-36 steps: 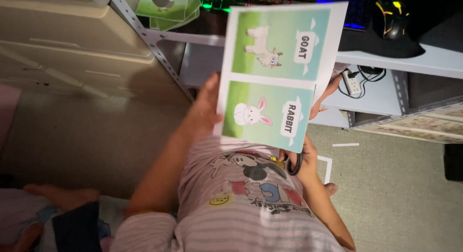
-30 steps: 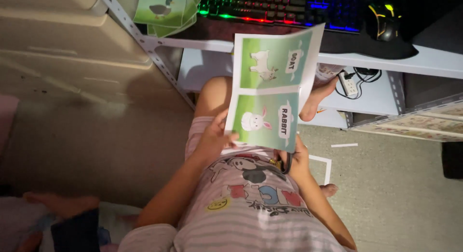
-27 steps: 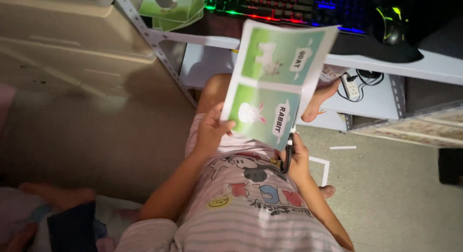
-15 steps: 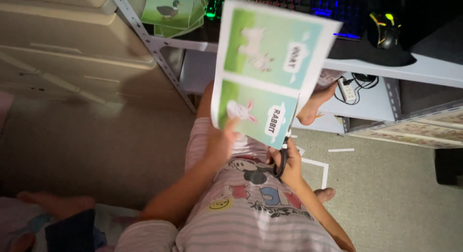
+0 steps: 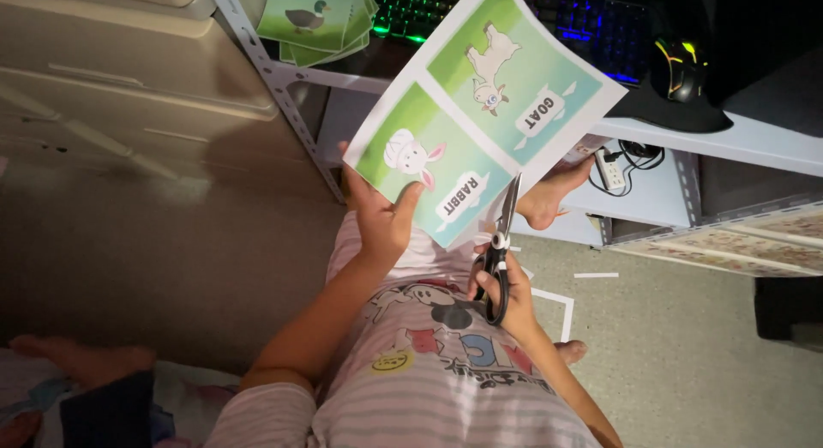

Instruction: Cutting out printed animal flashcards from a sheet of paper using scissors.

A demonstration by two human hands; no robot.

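Green animal-picture sheet (image 5: 480, 114) gripped by the left hand (image 5: 383, 216); the right hand (image 5: 504, 292) clasps black scissors (image 5: 501, 242), blades at its lower edge. Duck cards (image 5: 313, 19) lie on the table's (image 5: 754, 139) left corner.

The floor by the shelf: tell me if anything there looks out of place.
Thin white paper strips lie loose on the floor, just beyond the right hand holding the scissors. They look like offcuts. Nothing else stands out.
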